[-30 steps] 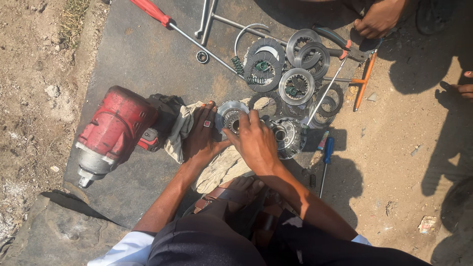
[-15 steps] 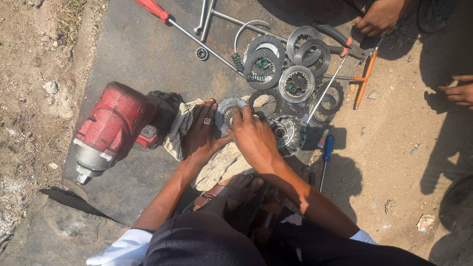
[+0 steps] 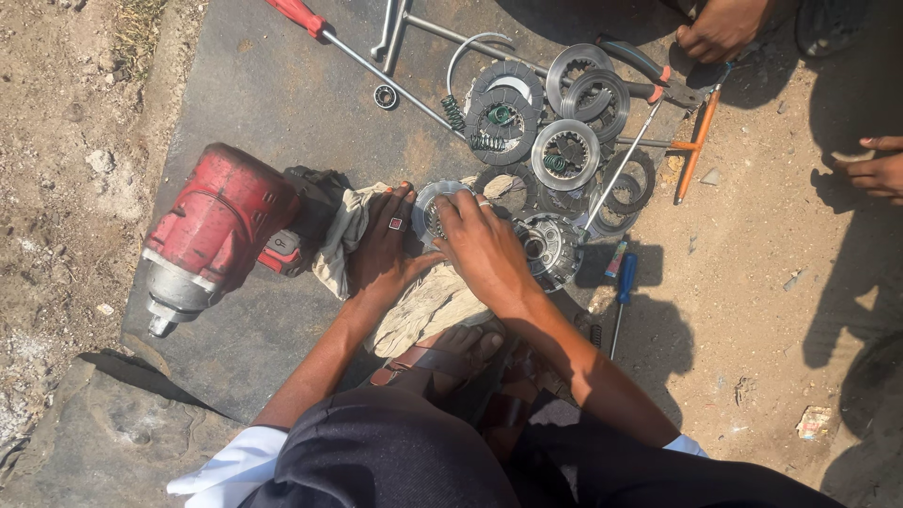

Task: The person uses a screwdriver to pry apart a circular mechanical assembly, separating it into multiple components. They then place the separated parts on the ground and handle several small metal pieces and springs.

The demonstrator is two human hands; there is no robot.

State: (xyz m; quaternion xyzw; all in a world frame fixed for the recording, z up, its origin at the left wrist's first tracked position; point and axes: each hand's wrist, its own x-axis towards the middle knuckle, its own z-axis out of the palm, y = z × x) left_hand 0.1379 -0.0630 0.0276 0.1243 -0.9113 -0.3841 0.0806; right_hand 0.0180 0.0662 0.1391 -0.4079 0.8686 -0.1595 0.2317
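Both hands are on a round metal clutch plate lying on a pale rag on the dark mat. I see the left hand flat beside it, fingers spread, and the right hand curled over its rim, gripping. Red impact wrench lies just left of the rag; toothed clutch hub touches the right hand's far side.

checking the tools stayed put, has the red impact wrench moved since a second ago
No. The wrench lies at the same spot by the rag on the dark mat.
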